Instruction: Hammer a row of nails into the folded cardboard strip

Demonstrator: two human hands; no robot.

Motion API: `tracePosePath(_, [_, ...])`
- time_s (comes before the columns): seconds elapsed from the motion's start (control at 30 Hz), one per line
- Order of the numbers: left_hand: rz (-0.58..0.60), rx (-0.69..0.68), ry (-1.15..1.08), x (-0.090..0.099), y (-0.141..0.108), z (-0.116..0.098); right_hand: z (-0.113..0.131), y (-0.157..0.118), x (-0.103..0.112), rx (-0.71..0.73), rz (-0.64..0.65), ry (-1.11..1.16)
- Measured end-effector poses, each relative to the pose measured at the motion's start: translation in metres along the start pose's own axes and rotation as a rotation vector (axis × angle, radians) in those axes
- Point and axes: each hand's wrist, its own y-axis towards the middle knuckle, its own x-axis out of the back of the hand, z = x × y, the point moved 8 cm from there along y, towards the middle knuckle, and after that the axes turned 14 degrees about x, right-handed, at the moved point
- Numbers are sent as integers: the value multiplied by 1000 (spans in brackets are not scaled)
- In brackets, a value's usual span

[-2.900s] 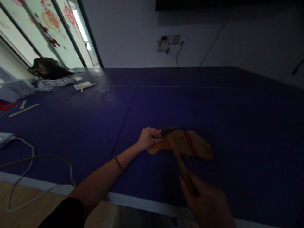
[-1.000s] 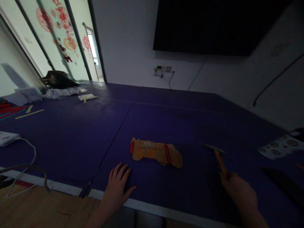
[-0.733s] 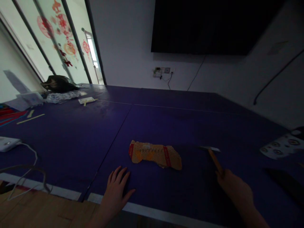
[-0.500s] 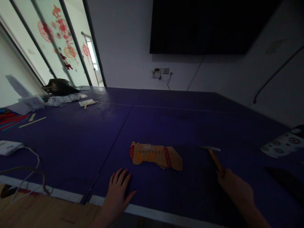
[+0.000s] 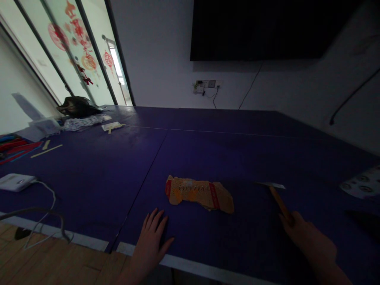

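Note:
A hammer (image 5: 279,198) with a wooden handle and a narrow metal head is in my right hand (image 5: 308,237), whose fingers wrap round the handle's lower end. The head lies low at the dark purple tabletop; I cannot tell whether it touches. My left hand (image 5: 151,237) lies palm down near the front edge, fingers somewhat spread, holding nothing. Just beyond it, apart from the fingers, rests a flat, ragged-edged tan piece (image 5: 194,194), like cardboard, with red bands near both ends, orange patches and rows of small dark marks.
The purple table (image 5: 225,154) has a pale front edge. At left are a white device (image 5: 16,182) with a cable, red and blue strips (image 5: 20,148), and a black bag (image 5: 77,107). A white patterned object (image 5: 363,183) stands far right. A wall screen (image 5: 261,29) hangs behind.
The whole view has shifted slightly, so things appear a little further right. Both hands, the hammer and the tan piece keep about the same places on the table.

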Motion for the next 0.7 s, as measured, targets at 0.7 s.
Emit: tracePosePath(0.7, [-264, -1015, -175, 4, 48, -95, 122, 26, 45, 245, -726, 450])
